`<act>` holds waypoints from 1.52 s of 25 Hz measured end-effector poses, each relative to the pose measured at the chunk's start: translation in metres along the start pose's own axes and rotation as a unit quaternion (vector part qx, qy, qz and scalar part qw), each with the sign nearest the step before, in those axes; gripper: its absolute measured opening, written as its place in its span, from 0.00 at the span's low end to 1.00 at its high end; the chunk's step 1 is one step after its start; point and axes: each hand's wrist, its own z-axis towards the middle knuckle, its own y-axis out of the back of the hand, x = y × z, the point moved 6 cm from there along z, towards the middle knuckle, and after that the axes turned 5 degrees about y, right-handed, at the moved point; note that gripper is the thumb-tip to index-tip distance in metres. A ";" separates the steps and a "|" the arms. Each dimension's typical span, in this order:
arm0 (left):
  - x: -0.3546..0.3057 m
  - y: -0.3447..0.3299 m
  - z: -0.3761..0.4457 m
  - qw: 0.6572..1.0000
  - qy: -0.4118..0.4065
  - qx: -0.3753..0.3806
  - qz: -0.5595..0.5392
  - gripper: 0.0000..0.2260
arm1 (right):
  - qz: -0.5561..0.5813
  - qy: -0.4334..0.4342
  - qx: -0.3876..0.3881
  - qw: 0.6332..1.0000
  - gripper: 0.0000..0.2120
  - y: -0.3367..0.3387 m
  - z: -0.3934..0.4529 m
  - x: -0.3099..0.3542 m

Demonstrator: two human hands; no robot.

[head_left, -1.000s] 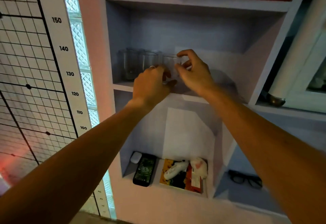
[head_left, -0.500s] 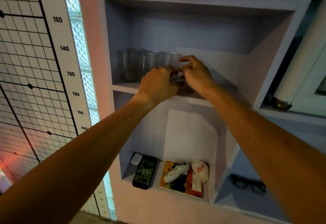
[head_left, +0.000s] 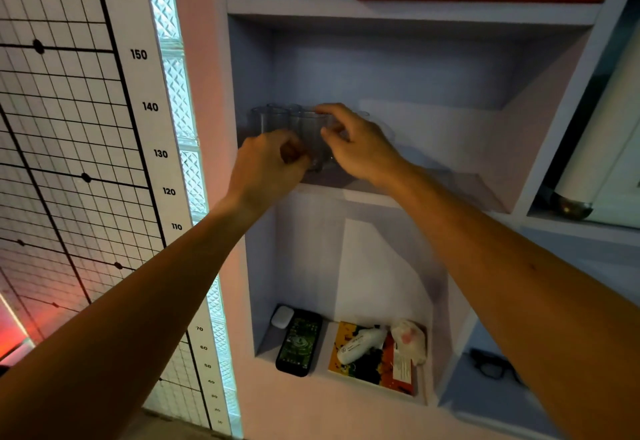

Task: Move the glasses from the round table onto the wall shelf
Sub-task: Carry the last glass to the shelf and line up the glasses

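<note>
A person's left hand (head_left: 268,167) and right hand (head_left: 360,148) reach into the wall shelf (head_left: 363,193), both grips curled around 1 clear glass (head_left: 311,138) beside the cluster of glasses (head_left: 273,121) at the left. Setting it down gently, clear of its neighbours, should prevent knocks. About 4 glasses show (the dim, overlapping glass defies a firm count).

Dim overall, purple-grey cast; brightest light from the glass-block strip (head_left: 180,100) at left, plus red-orange glow in lower-left corner. Deep shadow inside the shelf niche (head_left: 381,69), so the glasses (head_left: 277,121) barely readable. Motion blur on both forearms and lower right; wide-angle bending of straight lines toward edges.
</note>
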 end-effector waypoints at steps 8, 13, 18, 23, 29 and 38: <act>-0.013 -0.009 0.000 0.999 -0.033 -0.011 0.003 0.13 | -0.002 -0.019 -0.013 1.000 0.04 0.021 -0.018 -0.001; -0.054 -0.054 0.000 0.997 -0.071 0.039 0.005 0.12 | -0.037 -0.049 -0.048 0.997 0.02 0.062 -0.040 -0.025; -0.074 -0.089 0.007 0.994 -0.060 0.095 0.000 0.09 | -0.031 -0.098 -0.057 0.993 0.04 0.083 -0.055 -0.043; -0.068 -0.101 0.017 0.993 -0.023 0.111 -0.008 0.11 | 0.010 -0.156 -0.108 0.982 0.17 0.087 -0.056 -0.059; -0.062 -0.107 0.020 0.992 -0.001 0.126 -0.023 0.17 | 0.011 -0.175 -0.116 0.978 0.22 0.079 -0.047 -0.070; -0.036 -0.061 0.012 0.997 -0.019 0.072 -0.018 0.11 | -0.103 -0.042 -0.202 0.973 0.14 0.072 -0.034 -0.041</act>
